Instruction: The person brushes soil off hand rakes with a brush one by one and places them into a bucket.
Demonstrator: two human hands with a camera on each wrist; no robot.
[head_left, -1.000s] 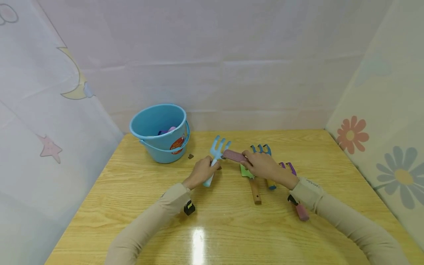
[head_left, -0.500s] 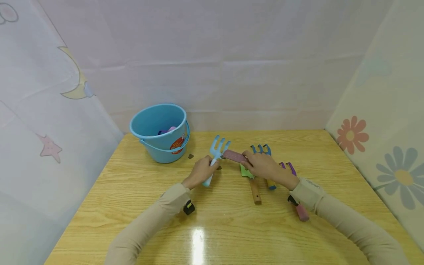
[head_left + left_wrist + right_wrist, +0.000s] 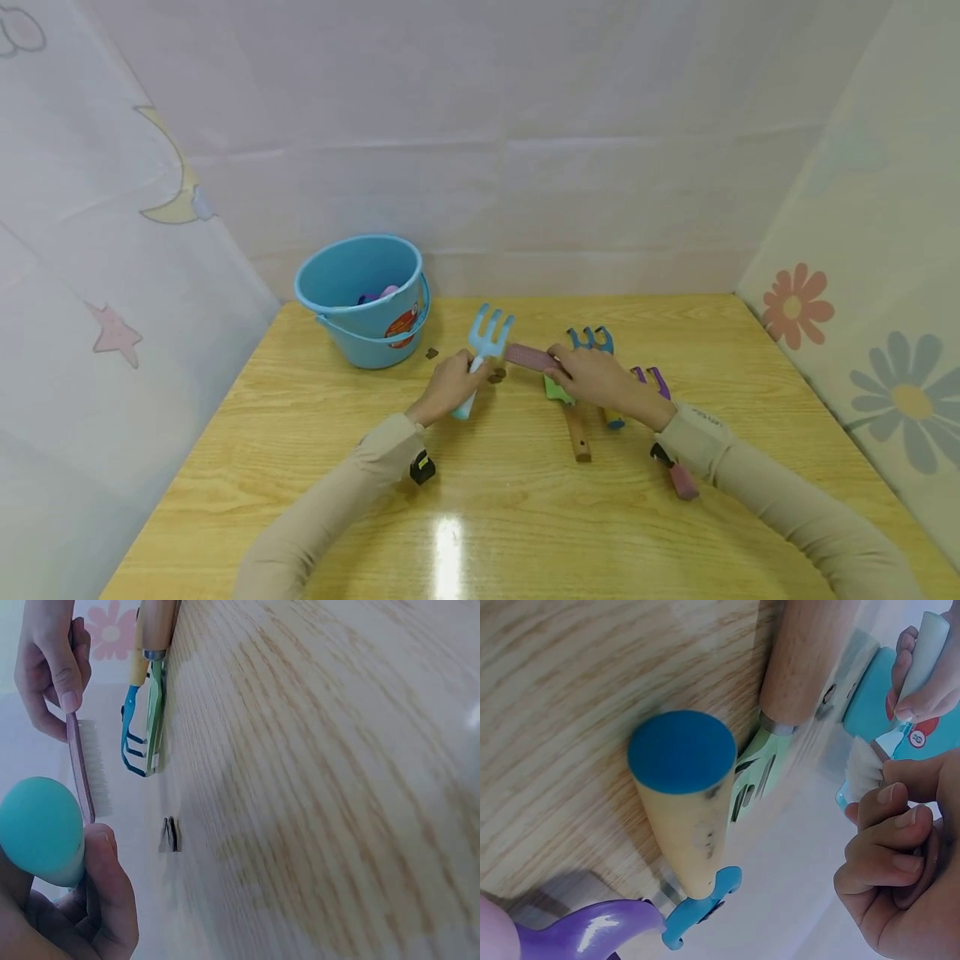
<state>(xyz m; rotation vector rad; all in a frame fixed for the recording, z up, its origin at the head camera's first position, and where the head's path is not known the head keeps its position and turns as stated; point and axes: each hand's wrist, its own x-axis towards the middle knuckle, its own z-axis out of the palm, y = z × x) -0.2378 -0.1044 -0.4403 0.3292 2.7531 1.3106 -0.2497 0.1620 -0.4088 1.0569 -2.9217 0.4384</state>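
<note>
My left hand (image 3: 448,385) grips the pale handle of a light blue hand fork (image 3: 489,335), its tines pointing away from me. In the left wrist view the handle's rounded turquoise end (image 3: 43,829) is close to the camera. My right hand (image 3: 594,375) holds a mauve brush (image 3: 528,357), fingers curled round its handle. White bristles (image 3: 864,766) show on the brush in the right wrist view. The brush's tip lies just right of the fork's tine base; whether they touch I cannot tell. Dark crumbs (image 3: 497,376) lie on the table beside the left fingers.
A blue bucket (image 3: 375,337) with purple things inside stands at the back left. Around the right forearm lie a green tool with a wooden handle (image 3: 577,437), a blue rake (image 3: 600,340) and a purple rake (image 3: 660,382). Another dark scrap (image 3: 432,353) is near the bucket.
The left hand and fork have shifted slightly left, so the fork no longer overlaps the brush's tip in the head view. More of the dark crumbs shows. The right hand has barely moved.
</note>
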